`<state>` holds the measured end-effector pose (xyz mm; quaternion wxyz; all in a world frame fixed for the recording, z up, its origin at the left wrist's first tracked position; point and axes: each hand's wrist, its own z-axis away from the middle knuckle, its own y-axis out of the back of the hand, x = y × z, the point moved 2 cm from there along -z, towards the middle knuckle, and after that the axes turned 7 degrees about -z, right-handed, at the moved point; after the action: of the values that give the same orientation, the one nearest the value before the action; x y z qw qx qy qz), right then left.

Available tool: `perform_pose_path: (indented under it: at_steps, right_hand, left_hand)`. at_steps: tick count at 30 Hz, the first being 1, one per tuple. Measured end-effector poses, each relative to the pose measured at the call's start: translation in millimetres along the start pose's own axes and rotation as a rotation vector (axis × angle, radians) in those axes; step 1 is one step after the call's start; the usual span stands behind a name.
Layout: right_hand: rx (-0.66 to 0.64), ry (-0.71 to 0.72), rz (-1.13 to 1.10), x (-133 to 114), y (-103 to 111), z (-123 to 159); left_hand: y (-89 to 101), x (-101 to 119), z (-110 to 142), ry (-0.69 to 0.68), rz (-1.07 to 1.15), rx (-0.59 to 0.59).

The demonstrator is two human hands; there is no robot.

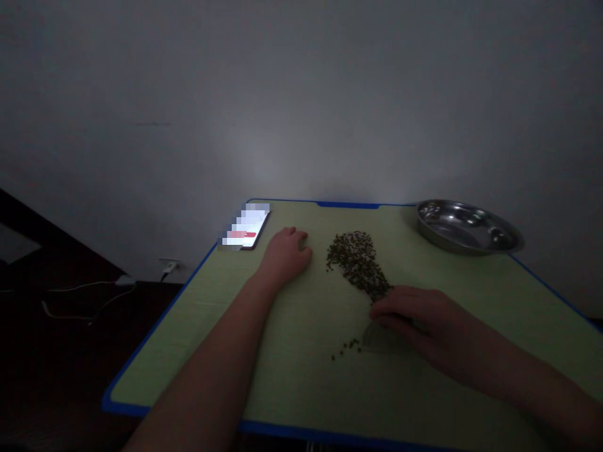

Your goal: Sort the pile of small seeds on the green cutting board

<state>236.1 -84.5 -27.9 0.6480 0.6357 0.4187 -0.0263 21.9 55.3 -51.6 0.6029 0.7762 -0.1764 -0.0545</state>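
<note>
A pile of small, dark greenish-brown beans (355, 251) lies loose on the table, stretching from the middle toward my right hand. My right hand (414, 311) is at the near end of this pile, its fingertips pinched together at the beans; what is between them is too small and dark to make out. Below that hand, a faint see-through object (384, 338) lies on the table, partly covered. Several stray beans (351, 344) are scattered to its left. Left of the pile, my left hand (287, 254) rests on the table, fingers loosely bent, thumb apart, holding nothing.
A shiny oval metal basin (466, 229) stands at the back right corner. At the back left lies a phone (245, 229) with its screen lit. The light green table (202, 351) has a blue rim and abuts a wall. Cables (103, 285) lie at the left.
</note>
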Motion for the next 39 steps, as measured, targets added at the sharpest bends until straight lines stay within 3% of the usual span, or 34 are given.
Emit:
perform_pose_path:
  at_steps: [5,17,23,39]
  right_hand:
    - [0.080,-0.019,0.026,-1.6,0.0,0.0]
    - [0.077,0.034,0.013,-2.4,-5.7,-3.1]
    - [0.192,0.006,0.079,-2.7,-1.9,-2.2]
    - [0.028,0.030,-0.004,-4.5,-4.1,1.0]
  left_hand:
    - [0.4,-0.1,-0.5,-0.012,0.002,-0.013]
    - [-0.8,0.5,-1.2,-0.024,0.003,-0.012]
    - [-0.4,0.2,-1.3,-0.029,0.012,-0.013]
    - [-0.3,0.4,-1.1,-0.017,0.017,-0.018]
